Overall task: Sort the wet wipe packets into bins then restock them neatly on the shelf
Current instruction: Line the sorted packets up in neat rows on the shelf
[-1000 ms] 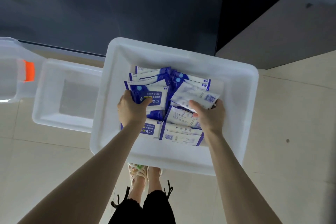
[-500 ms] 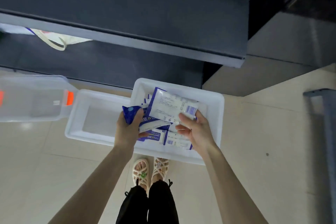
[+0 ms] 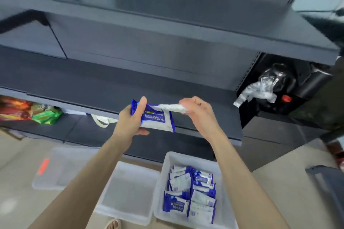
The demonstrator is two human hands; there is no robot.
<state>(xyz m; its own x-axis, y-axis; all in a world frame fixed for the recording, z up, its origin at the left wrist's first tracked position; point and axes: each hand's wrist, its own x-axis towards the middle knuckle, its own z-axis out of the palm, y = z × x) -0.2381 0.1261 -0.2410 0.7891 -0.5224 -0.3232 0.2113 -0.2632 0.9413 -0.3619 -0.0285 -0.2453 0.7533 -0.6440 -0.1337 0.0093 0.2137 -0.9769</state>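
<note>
Here, my left hand [image 3: 130, 122] and right hand [image 3: 200, 115] pinch blue-and-white plastic wipe packets [image 3: 158, 120] by their ends, seemingly soft and light.

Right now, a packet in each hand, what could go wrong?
The right hand seems to grip its white packet by one end only, so it may slip. The blue packet in the left hand sits over the front edge of the shelf; set down there, it could slide off.
</note>
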